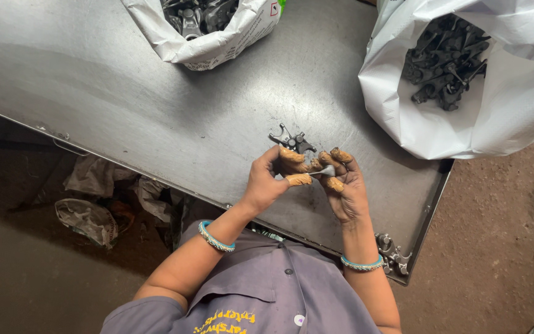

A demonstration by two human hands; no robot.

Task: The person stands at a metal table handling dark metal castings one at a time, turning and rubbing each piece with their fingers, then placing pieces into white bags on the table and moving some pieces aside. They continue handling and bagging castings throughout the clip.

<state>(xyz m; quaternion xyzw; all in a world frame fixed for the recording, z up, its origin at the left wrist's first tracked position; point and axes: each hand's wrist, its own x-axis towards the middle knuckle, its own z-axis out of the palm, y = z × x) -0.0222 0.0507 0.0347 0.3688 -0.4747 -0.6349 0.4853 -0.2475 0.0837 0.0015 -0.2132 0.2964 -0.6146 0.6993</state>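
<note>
Grey sheet-metal table (156,93) fills most of the view, with a white sack (217,43) of dark castings at its far left and crumpled rags (94,204) on the floor below its near edge. Near the table's middle, the left hand (267,179) pinches a dark forked metal part (293,141) between tan-capped fingertips (292,156), and the right hand (344,185), touching it, grips a small pale pin (326,170) just beneath that part. Further right sits a larger white bag (495,111) of the same castings, and two loose ones (394,253) lie at the table's near corner by the right wrist.
</note>
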